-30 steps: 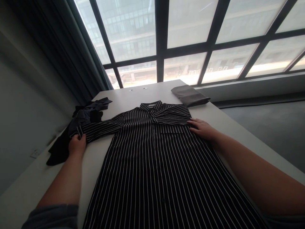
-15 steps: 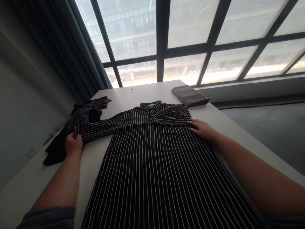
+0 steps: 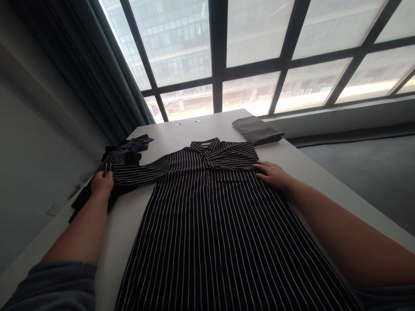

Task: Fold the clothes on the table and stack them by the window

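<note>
A black shirt with white stripes point(image 3: 201, 216) lies front up on the table, its collar point(image 3: 205, 146) toward the window. One sleeve is folded across the chest on the right side. The other sleeve point(image 3: 139, 171) stretches out to the left, and my left hand point(image 3: 103, 183) pinches its cuff. My right hand point(image 3: 272, 174) rests with fingers extended on the shirt's right edge, touching the folded sleeve. Dark crumpled clothes point(image 3: 125, 153) lie behind and under the left cuff, partly covered by my hand and the sleeve.
A folded grey cloth point(image 3: 257, 129) lies at the back right of the white table point(image 3: 171, 131). Two small round fittings sit near the table's far edge. Beyond stands a large framed window point(image 3: 181, 43); a dark curtain point(image 3: 81, 65) hangs at the left beside the wall.
My left hand has moved slightly up and to the right, lifting the cuff a little. My right hand stays nearly in place on the shirt.
</note>
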The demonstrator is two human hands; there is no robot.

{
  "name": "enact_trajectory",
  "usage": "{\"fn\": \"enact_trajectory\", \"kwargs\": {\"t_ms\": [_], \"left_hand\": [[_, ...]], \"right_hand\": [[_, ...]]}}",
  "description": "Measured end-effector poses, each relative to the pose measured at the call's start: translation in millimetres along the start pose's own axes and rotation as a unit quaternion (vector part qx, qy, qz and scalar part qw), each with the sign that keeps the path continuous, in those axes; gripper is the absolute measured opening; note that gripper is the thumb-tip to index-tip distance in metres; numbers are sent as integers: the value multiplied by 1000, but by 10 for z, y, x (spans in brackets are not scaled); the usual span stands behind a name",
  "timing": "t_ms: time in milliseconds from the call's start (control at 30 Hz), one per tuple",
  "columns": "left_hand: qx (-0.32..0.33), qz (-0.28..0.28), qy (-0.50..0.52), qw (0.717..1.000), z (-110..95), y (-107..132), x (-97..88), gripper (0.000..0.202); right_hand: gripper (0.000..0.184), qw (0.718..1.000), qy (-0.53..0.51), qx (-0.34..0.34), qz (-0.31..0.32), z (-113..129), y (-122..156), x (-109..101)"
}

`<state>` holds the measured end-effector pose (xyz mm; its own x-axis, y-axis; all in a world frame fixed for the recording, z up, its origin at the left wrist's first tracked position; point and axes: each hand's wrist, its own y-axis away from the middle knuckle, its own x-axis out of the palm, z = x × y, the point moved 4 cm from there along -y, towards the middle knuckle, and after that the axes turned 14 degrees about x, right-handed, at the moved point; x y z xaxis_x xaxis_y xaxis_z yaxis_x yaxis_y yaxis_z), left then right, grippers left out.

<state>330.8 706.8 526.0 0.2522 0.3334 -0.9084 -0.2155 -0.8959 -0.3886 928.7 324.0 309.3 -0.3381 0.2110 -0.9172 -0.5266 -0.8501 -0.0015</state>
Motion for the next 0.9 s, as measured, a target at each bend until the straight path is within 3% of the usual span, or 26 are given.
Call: {"fn": "enact_trajectory", "kwargs": {"t_ms": [100,200,333,433,600,900], "left_hand": [[3,16,6,1000,-371,-217,-196,47],[51,29,16,998,-878,-435,-305,45],[113,27,23,993,-1625,-608,-293,41],[159,31,29,986,-2180,-588,-205,37],[221,103,24,969,-2909,-303,121,36],[234,196,24,952,-3600,327,1052,40]], "right_hand": [[63,1000,-3,-5,-2,4,-9,4],[62,1000,-8,-6,-6,2,-26,17],[62,1000,-13,-8,-8,-3,-43,33],[62,1000,-12,-9,-10,0,-44,33],[61,1000,-4,-2,-10,20,-35,21],[62,1000,-3,11,7,74,-11,-7]]}}
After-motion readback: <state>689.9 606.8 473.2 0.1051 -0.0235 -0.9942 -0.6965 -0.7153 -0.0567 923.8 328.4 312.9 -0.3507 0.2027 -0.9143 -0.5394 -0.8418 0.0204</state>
